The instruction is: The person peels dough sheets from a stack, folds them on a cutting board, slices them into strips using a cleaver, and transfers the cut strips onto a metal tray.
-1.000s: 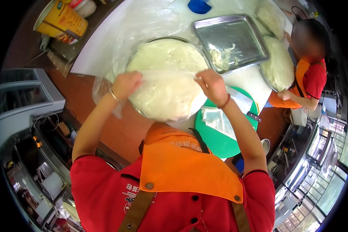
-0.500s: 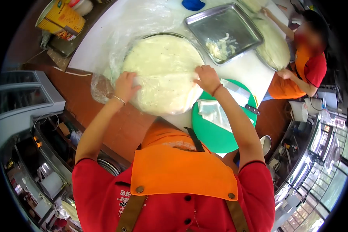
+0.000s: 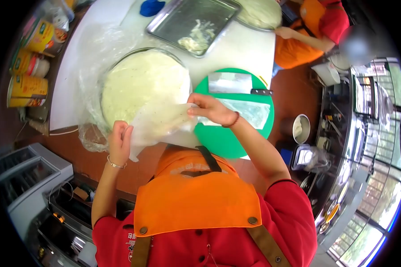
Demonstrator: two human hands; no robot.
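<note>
A thin, translucent whitish sheet (image 3: pixel 158 121) with small dark specks is stretched between my two hands. My left hand (image 3: pixel 119 140) pinches its near-left edge, past the rim of the round pan. At the far right of the sheet, my right hand (image 3: pixel 208 109) grips it between thumb and fingers, over the edge of a green round board (image 3: pixel 229 144). Beneath and beyond the sheet lies a broad, pale round layer (image 3: pixel 142 84) in a metal pan (image 3: pixel 179 60). Crumpled clear plastic (image 3: pixel 90 95) spreads along the pan's left side.
On the green board rest a cleaver (image 3: pixel 231 82) and a flat whitish piece (image 3: pixel 249 112). A metal tray (image 3: pixel 169 29) with pale scraps sits behind, near a blue object (image 3: pixel 152 7). A co-worker (image 3: pixel 309 38) stands at right by another round pan. Yellow cans (image 3: pixel 27 91) stand at left.
Both hands have come nearer my body, lifting the sheet off the pale layer, where they rested before. The view has shifted, and the cleaver on the board shows fully.
</note>
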